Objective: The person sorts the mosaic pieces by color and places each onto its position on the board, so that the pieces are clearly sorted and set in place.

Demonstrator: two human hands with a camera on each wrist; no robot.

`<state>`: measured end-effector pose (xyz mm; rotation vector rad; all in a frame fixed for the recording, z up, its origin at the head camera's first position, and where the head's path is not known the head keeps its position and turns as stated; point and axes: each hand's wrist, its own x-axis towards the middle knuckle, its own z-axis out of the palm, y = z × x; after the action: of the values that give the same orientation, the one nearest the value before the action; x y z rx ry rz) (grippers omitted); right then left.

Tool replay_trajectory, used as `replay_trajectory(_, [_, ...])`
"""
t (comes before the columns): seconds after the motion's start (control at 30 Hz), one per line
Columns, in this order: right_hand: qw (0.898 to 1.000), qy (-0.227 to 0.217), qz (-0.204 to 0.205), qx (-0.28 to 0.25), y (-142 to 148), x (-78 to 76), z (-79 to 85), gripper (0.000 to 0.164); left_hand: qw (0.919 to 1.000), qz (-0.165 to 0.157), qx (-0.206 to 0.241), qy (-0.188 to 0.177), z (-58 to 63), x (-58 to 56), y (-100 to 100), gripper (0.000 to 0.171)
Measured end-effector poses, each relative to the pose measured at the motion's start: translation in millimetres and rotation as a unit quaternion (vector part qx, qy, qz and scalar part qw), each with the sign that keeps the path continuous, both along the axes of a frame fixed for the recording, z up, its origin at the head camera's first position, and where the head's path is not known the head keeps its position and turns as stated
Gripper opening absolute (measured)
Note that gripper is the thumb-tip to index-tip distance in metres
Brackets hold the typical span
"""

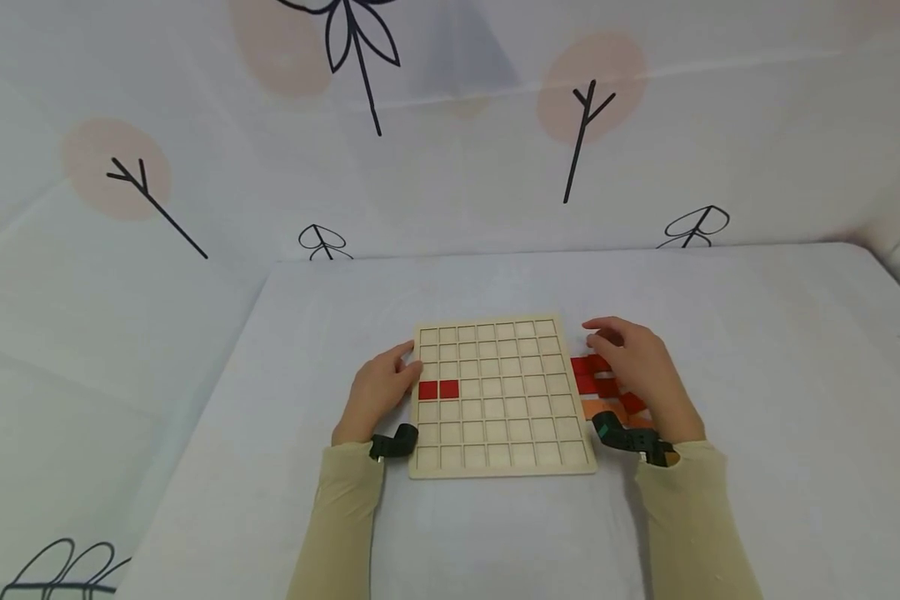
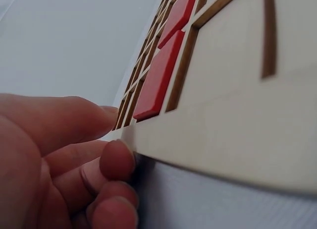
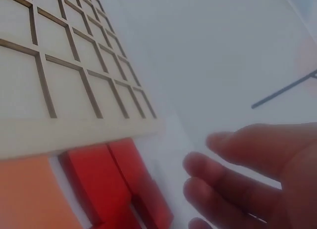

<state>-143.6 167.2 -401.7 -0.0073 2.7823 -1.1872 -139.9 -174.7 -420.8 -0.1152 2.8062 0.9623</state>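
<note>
A pale wooden grid board [image 1: 502,476] lies flat on the table, with square recessed cells. Two red square tiles [image 1: 448,389] sit side by side in cells at its left edge. My left hand [image 1: 378,389] holds that left edge; in the left wrist view the thumb and a fingertip [image 2: 117,159] meet the rim from either side, close to a red tile [image 2: 157,80]. Past the board's right edge, my right hand [image 1: 636,360] hovers with loosely bent fingers and nothing between them. Loose red tiles [image 3: 96,182] lie under and beside it.
Orange tiles [image 1: 592,408] lie with the loose red ones against the board's right side, partly hidden by my right hand and wrist. A white cloth covers the table [image 1: 285,333]. Behind it hangs a patterned fabric backdrop [image 1: 457,183].
</note>
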Motion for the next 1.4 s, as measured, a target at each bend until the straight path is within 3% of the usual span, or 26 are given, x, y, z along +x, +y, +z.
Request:
replay_trajectory(0.2, [0.999, -0.025, -0.005, 0.029, 5, 0.9, -1.7, 0.038, 1.0, -0.001, -0.001, 0.002, -0.4, 1.2, 0, 0.048])
replay_trajectory(0.63, [0.996, -0.082, 0.031, 0.033, 12, 5.3, -3.7, 0.043, 1.0, 0.0, 0.006, -0.003, -3.9, 2.1, 0, 0.048])
replay_trajectory(0.9, [0.994, -0.08, 0.047, 0.052, 15, 5.4, -5.7, 0.046, 1.0, 0.002, 0.004, -0.001, -4.4, 2.0, 0, 0.048])
replay_trajectory(1.4, [0.993, -0.076, 0.06, 0.062, 16, 6.3, -7.7, 0.034, 0.9995, -0.008, -0.013, 0.027, -6.9, 3.5, -1, 0.047])
